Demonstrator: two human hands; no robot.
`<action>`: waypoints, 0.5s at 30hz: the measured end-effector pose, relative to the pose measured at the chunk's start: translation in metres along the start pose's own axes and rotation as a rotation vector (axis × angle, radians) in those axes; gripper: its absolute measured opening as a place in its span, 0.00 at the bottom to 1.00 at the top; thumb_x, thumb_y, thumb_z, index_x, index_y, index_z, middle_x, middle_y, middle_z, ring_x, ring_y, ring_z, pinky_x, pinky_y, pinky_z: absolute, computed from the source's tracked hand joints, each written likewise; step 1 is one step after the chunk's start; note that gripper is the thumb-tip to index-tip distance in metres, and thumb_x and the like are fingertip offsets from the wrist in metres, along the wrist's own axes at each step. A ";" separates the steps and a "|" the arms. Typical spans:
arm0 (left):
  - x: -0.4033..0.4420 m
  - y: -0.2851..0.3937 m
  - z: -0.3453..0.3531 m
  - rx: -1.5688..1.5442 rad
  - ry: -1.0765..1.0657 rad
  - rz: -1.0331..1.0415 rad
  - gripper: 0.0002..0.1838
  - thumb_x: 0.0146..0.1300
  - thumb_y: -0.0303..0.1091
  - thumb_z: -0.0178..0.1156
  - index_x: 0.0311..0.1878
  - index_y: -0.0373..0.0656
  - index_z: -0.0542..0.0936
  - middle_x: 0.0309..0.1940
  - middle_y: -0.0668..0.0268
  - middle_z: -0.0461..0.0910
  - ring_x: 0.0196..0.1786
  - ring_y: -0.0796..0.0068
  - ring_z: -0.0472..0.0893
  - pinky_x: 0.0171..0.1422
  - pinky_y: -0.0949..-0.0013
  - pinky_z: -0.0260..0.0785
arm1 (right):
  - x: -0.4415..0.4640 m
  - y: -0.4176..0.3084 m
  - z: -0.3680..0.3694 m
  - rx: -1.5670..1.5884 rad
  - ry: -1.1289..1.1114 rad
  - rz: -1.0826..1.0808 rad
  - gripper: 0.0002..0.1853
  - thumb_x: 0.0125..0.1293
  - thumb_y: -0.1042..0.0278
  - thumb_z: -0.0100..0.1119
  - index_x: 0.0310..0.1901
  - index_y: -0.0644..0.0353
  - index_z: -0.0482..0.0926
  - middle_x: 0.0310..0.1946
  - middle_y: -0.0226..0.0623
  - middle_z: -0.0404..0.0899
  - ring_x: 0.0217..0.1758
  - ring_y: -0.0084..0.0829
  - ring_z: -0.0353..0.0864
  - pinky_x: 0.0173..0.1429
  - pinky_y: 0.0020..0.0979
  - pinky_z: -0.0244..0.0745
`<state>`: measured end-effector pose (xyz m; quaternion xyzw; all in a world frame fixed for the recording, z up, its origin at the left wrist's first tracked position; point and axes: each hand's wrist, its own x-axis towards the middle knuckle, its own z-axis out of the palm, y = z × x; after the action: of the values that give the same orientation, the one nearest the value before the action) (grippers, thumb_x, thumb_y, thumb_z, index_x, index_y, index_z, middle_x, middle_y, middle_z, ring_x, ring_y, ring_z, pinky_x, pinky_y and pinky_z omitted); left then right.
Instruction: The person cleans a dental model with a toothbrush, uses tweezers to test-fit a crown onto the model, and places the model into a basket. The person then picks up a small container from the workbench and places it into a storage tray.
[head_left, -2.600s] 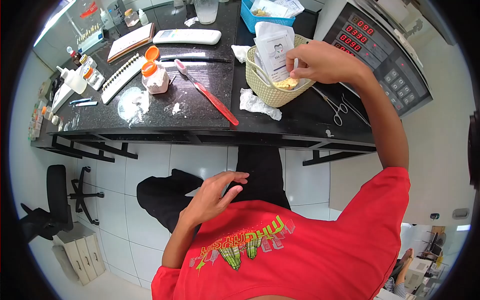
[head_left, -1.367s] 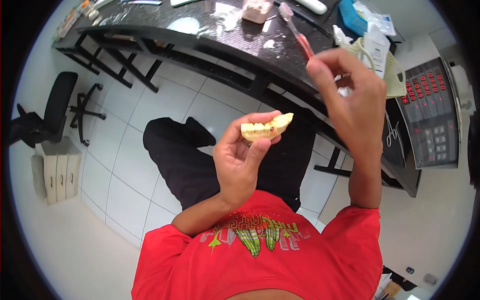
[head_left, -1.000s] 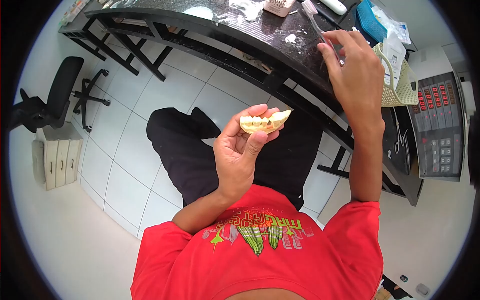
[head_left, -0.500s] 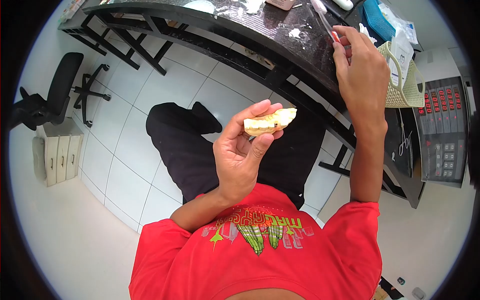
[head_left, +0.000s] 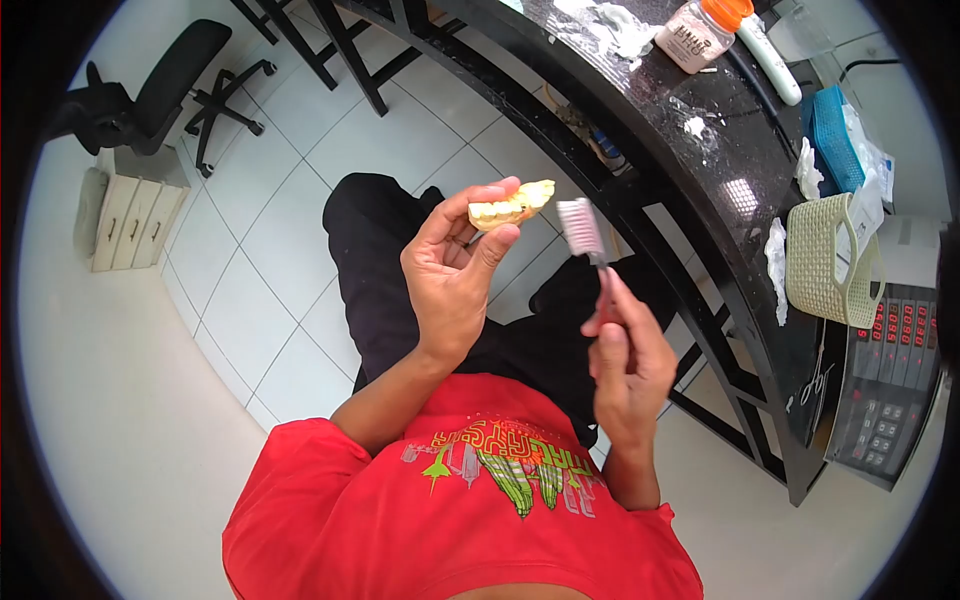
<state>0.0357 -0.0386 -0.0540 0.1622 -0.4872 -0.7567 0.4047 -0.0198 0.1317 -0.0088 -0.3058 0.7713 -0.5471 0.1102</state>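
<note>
Yellow model (head_left: 508, 208), seemingly dental, partly hidden.

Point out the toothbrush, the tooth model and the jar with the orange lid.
Toothbrush (head_left: 583, 230): head view, on its bristles.
Tooth model (head_left: 511, 208): head view, on its middle, below the row of teeth.
Jar (head_left: 692, 40): head view, on its body below the lid.

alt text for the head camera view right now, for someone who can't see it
Left hand holding a yellow dental cast, right hand holding a toothbrush, its bristles near the cast but apart from it. To the right, a black workbench bears an orange-lidded jar and a cream basket.
</note>
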 end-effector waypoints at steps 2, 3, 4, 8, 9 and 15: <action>-0.001 -0.002 -0.002 0.023 0.031 0.030 0.19 0.67 0.22 0.67 0.60 0.32 0.78 0.57 0.52 0.82 0.57 0.71 0.83 0.63 0.70 0.77 | 0.005 0.001 0.011 -0.068 -0.006 -0.098 0.25 0.67 0.87 0.58 0.66 0.66 0.76 0.38 0.41 0.84 0.33 0.25 0.83 0.37 0.25 0.79; -0.001 -0.004 -0.002 0.036 0.043 0.050 0.18 0.66 0.21 0.67 0.58 0.32 0.80 0.57 0.53 0.83 0.57 0.71 0.83 0.63 0.70 0.78 | 0.010 0.001 0.017 -0.088 0.009 -0.161 0.26 0.66 0.87 0.59 0.66 0.65 0.76 0.37 0.41 0.83 0.32 0.26 0.82 0.36 0.26 0.79; -0.001 -0.005 -0.002 0.049 0.055 0.071 0.17 0.65 0.19 0.67 0.57 0.32 0.81 0.56 0.53 0.83 0.57 0.70 0.83 0.62 0.71 0.78 | 0.015 0.001 0.023 -0.109 0.024 -0.224 0.27 0.65 0.87 0.59 0.67 0.64 0.76 0.36 0.41 0.83 0.32 0.26 0.82 0.36 0.27 0.79; -0.001 -0.004 -0.002 0.163 0.084 0.179 0.18 0.64 0.18 0.67 0.57 0.31 0.81 0.54 0.55 0.84 0.55 0.73 0.83 0.60 0.72 0.79 | 0.013 0.005 0.039 -0.256 0.006 -0.310 0.34 0.58 0.89 0.61 0.68 0.55 0.77 0.35 0.38 0.80 0.30 0.30 0.82 0.34 0.32 0.80; 0.000 -0.005 -0.003 0.190 0.091 0.192 0.18 0.65 0.19 0.67 0.58 0.31 0.81 0.54 0.56 0.84 0.54 0.74 0.83 0.60 0.72 0.78 | 0.011 0.005 0.041 -0.283 -0.006 -0.318 0.35 0.57 0.89 0.62 0.68 0.54 0.77 0.35 0.37 0.80 0.30 0.30 0.82 0.34 0.32 0.80; 0.024 -0.004 -0.014 0.245 0.212 0.120 0.16 0.68 0.26 0.67 0.57 0.31 0.81 0.52 0.58 0.85 0.54 0.75 0.83 0.62 0.72 0.76 | -0.008 0.021 0.017 -0.313 -0.126 -0.258 0.32 0.58 0.87 0.63 0.65 0.56 0.79 0.32 0.37 0.79 0.27 0.32 0.82 0.33 0.35 0.79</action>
<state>0.0280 -0.0646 -0.0606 0.2596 -0.5392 -0.6447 0.4756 -0.0126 0.1281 -0.0353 -0.4490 0.7931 -0.4098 0.0386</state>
